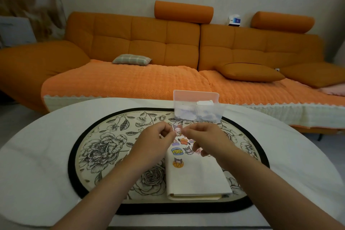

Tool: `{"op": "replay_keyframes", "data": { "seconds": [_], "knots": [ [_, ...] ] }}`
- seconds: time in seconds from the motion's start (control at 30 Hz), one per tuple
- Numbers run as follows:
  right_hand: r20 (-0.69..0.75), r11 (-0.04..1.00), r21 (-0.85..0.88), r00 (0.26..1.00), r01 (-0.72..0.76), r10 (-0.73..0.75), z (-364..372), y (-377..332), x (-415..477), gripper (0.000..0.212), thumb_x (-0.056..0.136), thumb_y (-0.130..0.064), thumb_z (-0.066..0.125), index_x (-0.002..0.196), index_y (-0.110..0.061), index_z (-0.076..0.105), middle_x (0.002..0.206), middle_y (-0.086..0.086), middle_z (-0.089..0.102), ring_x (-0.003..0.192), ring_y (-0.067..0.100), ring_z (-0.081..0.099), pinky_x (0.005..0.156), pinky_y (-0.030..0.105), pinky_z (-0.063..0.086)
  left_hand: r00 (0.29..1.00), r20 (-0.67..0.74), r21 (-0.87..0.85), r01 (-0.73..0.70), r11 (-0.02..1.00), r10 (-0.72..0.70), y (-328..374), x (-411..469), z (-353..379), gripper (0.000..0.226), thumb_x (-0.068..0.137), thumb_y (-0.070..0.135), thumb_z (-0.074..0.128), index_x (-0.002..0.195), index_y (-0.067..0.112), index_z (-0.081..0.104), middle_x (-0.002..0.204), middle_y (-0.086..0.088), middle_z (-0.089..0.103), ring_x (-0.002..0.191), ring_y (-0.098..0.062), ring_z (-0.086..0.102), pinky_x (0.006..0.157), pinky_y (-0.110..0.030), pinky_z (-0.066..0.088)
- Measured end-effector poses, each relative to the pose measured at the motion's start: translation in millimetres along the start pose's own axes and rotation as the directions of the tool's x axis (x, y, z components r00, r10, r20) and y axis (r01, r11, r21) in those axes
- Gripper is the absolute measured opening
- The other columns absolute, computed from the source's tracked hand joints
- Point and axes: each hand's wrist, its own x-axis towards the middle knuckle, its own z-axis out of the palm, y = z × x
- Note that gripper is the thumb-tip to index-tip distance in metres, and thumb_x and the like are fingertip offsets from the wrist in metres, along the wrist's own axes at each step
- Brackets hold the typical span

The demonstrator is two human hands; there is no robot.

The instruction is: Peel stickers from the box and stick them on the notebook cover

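A small cartoon sticker [177, 129] is held up between both hands above the far end of the notebook. My left hand [155, 142] pinches its left edge and my right hand [207, 139] pinches its right edge. The cream notebook [196, 177] lies shut on the floral mat, with several cartoon stickers [183, 148] on its far half and one [178, 162] nearer the middle. A clear plastic box [197, 108] with an upright pinkish lid stands just beyond the notebook, with paper pieces inside.
The oval floral mat [104, 147] with a black rim lies on a white-covered table [37, 155]. Behind the table runs an orange sofa [141, 43] with a checked cushion [131, 59] and orange cushions.
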Motion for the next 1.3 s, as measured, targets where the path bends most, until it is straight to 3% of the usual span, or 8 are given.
{"op": "replay_keyframes", "data": {
  "seconds": [0.13, 0.37, 0.47, 0.6, 0.7, 0.83, 0.93, 1.3],
  "knots": [
    [-0.062, 0.982, -0.154, 0.991, 0.106, -0.116, -0.4, 3.4, -1.3, 0.029, 0.083, -0.044, 0.078, 0.104, -0.027, 0.070, 0.075, -0.006, 0.071, 0.052, -0.001, 0.060, 0.046, 0.015, 0.041, 1.000, -0.007, 0.105, -0.028, 0.994, 0.029, -1.2, -1.0, 2.5, 0.018, 0.093, 0.033, 0.059, 0.076, 0.027, 0.057, 0.068, 0.009, 0.057, 0.059, -0.012, 0.050, 0.062, -0.033, 0.044],
    [0.012, 0.982, -0.118, 0.990, 0.144, -0.144, -10.6, 3.2, -4.4, 0.011, 0.088, -0.026, 0.076, 0.082, -0.016, 0.074, 0.056, -0.012, 0.065, 0.049, 0.004, 0.055, 0.043, 0.013, 0.040, 0.996, 0.076, 0.166, -0.062, 0.984, 0.050, 4.8, -6.6, 3.8, 0.018, 0.091, 0.035, 0.060, 0.075, 0.029, 0.056, 0.063, 0.023, 0.055, 0.056, -0.008, 0.046, 0.061, -0.032, 0.042],
    [0.012, 0.987, -0.131, 0.995, 0.096, -0.095, -14.3, 7.0, -4.7, 0.015, 0.086, -0.029, 0.077, 0.080, -0.017, 0.075, 0.064, -0.006, 0.070, 0.054, 0.007, 0.058, 0.045, 0.017, 0.040, 0.997, 0.072, 0.230, -0.035, 0.973, 0.018, 8.4, -8.3, 2.5, 0.019, 0.091, 0.041, 0.061, 0.075, 0.029, 0.064, 0.070, 0.018, 0.064, 0.063, -0.008, 0.056, 0.064, -0.032, 0.048],
    [-0.015, 0.994, -0.112, 1.000, -0.009, 0.008, -18.5, 16.7, -5.2, 0.017, 0.086, -0.029, 0.077, 0.084, -0.012, 0.077, 0.078, 0.009, 0.073, 0.053, 0.011, 0.058, 0.046, 0.022, 0.038, 0.996, 0.088, 0.241, -0.004, 0.971, -0.017, 7.1, -9.5, 4.8, 0.023, 0.092, 0.041, 0.063, 0.079, 0.025, 0.073, 0.063, 0.011, 0.063, 0.052, -0.002, 0.049, 0.055, -0.023, 0.038],
    [0.006, 0.989, -0.116, 0.996, -0.087, 0.088, -23.1, 22.3, -6.4, 0.019, 0.085, -0.027, 0.078, 0.085, -0.008, 0.077, 0.077, 0.003, 0.071, 0.049, 0.010, 0.055, 0.044, 0.022, 0.034, 0.998, 0.068, 0.301, -0.029, 0.953, 0.009, -0.6, -10.3, 4.7, 0.016, 0.093, 0.035, 0.063, 0.104, 0.028, 0.072, 0.091, 0.019, 0.067, 0.086, 0.002, 0.059, 0.070, -0.020, 0.044],
    [0.045, 0.964, -0.222, 0.986, -0.146, 0.160, -21.1, 29.3, -9.8, 0.024, 0.081, -0.033, 0.082, 0.076, -0.010, 0.075, 0.054, -0.007, 0.063, 0.040, 0.006, 0.047, 0.040, 0.016, 0.034, 0.968, 0.221, 0.471, -0.215, 0.856, 0.121, -17.9, -8.1, 9.5, 0.036, 0.096, 0.035, 0.058, 0.132, 0.029, 0.060, 0.136, 0.015, 0.054, 0.131, -0.008, 0.036, 0.110, -0.031, 0.032],
    [0.018, 0.959, -0.242, 0.988, -0.146, 0.155, -16.3, 34.9, -8.6, 0.025, 0.078, -0.034, 0.084, 0.077, -0.010, 0.078, 0.056, -0.005, 0.064, 0.040, 0.004, 0.048, 0.042, 0.016, 0.038, 0.952, 0.270, 0.499, -0.267, 0.825, 0.144, -24.4, -7.7, 14.4, 0.039, 0.097, 0.038, 0.056, 0.135, 0.031, 0.058, 0.146, 0.018, 0.046, 0.137, -0.006, 0.028, 0.116, -0.030, 0.024],
    [-0.082, 0.908, -0.406, 0.993, -0.107, 0.081, -5.1, 46.2, -3.6, 0.024, 0.076, -0.040, 0.082, 0.065, -0.019, 0.076, 0.060, -0.006, 0.069, 0.055, 0.006, 0.057, 0.058, 0.025, 0.048, 0.960, 0.186, 0.545, -0.277, 0.791, 0.208, -25.7, -9.9, 24.7, 0.040, 0.094, 0.052, 0.051, 0.126, 0.031, 0.063, 0.136, 0.018, 0.052, 0.130, -0.007, 0.035, 0.108, -0.032, 0.031]
  ]
}}
